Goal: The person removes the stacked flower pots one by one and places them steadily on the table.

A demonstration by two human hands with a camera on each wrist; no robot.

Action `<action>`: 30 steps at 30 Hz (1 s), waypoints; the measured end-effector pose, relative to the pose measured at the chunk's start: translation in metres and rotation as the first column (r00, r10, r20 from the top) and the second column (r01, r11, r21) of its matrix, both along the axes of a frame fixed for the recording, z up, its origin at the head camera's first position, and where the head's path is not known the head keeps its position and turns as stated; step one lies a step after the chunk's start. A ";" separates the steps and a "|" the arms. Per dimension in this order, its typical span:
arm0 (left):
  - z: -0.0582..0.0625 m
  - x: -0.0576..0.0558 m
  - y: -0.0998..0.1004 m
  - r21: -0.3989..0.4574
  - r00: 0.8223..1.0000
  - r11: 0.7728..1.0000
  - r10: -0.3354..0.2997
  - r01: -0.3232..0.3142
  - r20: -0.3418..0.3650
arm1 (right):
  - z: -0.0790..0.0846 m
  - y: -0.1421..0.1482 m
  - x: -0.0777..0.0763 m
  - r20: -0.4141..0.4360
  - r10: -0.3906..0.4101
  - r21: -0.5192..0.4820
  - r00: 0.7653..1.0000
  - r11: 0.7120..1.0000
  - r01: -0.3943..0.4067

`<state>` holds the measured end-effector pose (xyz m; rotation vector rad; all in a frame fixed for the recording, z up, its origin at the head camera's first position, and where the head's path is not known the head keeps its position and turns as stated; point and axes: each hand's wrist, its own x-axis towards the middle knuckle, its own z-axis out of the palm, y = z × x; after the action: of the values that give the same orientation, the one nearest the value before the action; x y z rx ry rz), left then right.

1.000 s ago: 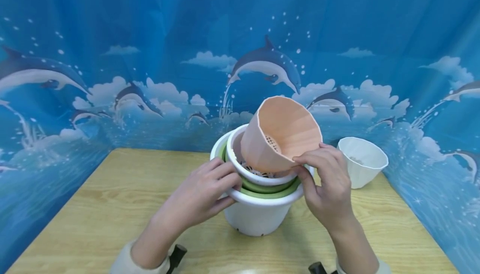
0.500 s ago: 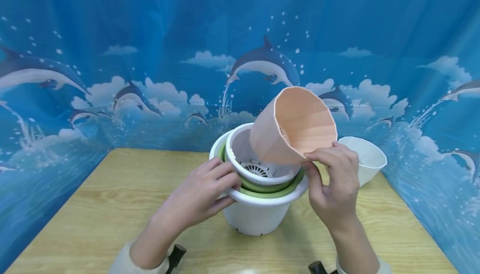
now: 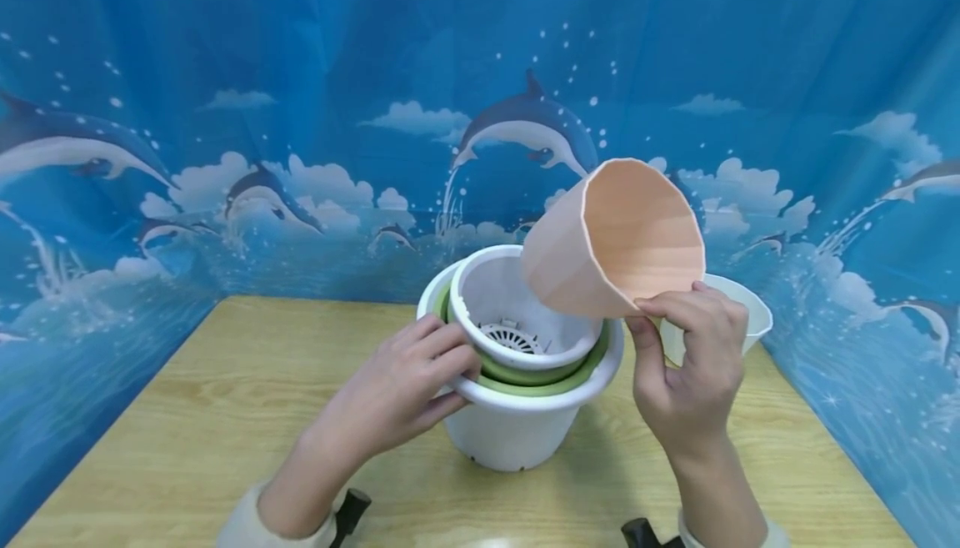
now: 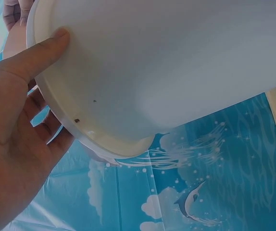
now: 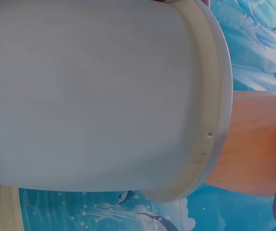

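My right hand (image 3: 693,356) pinches the rim of a peach flower pot (image 3: 562,268) between thumb and fingers. The pot is tilted, its mouth turned to the right, and overlaps the nested pots' right side in the head view. My left hand (image 3: 408,381) grips the rim of the large white flower pot (image 3: 510,435), thumb under the lip in the left wrist view. Inside that pot sit green pots (image 3: 536,377), and in them a smaller white pot (image 3: 491,294) with a slotted bottom. In the right wrist view the large pot's wall hides part of the peach pot (image 5: 248,144).
A white faceted pot (image 3: 757,314) stands on the wooden table (image 3: 225,398) at the right, partly hidden behind my right hand. A blue curtain (image 3: 337,47) printed with dolphins encloses the table's back and sides.
My right hand has lifted the peach pot up and to the right, out of the small white pot, whose slotted bottom now shows. My left hand stays on the large pot's rim.
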<state>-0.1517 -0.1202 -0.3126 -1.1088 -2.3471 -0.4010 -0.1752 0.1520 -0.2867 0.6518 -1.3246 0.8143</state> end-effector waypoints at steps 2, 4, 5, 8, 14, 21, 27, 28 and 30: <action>-0.001 0.000 0.000 -0.001 1.000 1.000 0.002 -0.002 0.001 | -0.001 0.001 -0.001 -0.007 -0.001 -0.018 1.000 1.000 0.001; -0.001 0.000 0.000 -0.002 1.000 1.000 0.004 -0.004 0.003 | -0.001 0.002 -0.002 -0.012 -0.009 -0.039 1.000 0.999 0.008; -0.001 0.000 0.000 -0.003 1.000 1.000 0.005 -0.005 0.003 | -0.001 0.002 -0.002 -0.016 -0.013 -0.049 1.000 0.999 0.013; -0.001 -0.001 0.001 -0.005 1.000 1.000 0.003 -0.003 0.001 | 0.000 0.004 -0.003 -0.021 -0.031 -0.071 0.999 0.997 0.029; 0.000 -0.001 0.001 -0.011 1.000 1.000 0.003 -0.003 -0.001 | 0.002 0.010 -0.005 -0.011 -0.056 -0.072 0.998 0.996 0.055; 0.000 -0.001 0.001 -0.017 1.000 1.000 0.011 -0.011 -0.002 | 0.004 0.016 -0.008 -0.006 -0.094 -0.097 0.996 0.991 0.093; 0.000 -0.001 0.001 -0.012 1.000 1.000 0.010 -0.010 -0.006 | 0.005 0.021 -0.012 0.016 -0.118 -0.114 0.993 0.986 0.119; 0.000 -0.001 0.001 -0.013 1.000 1.000 0.011 -0.011 -0.004 | 0.004 0.022 -0.013 0.019 -0.122 -0.114 0.992 0.986 0.124; 0.000 -0.001 0.001 -0.015 1.000 1.000 0.013 -0.013 -0.001 | 0.004 0.024 -0.015 0.027 -0.133 -0.112 0.991 0.984 0.136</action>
<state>-0.1529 -0.1192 -0.3122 -1.0993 -2.3591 -0.3783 -0.1898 0.1764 -0.2832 0.4603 -1.3149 0.7816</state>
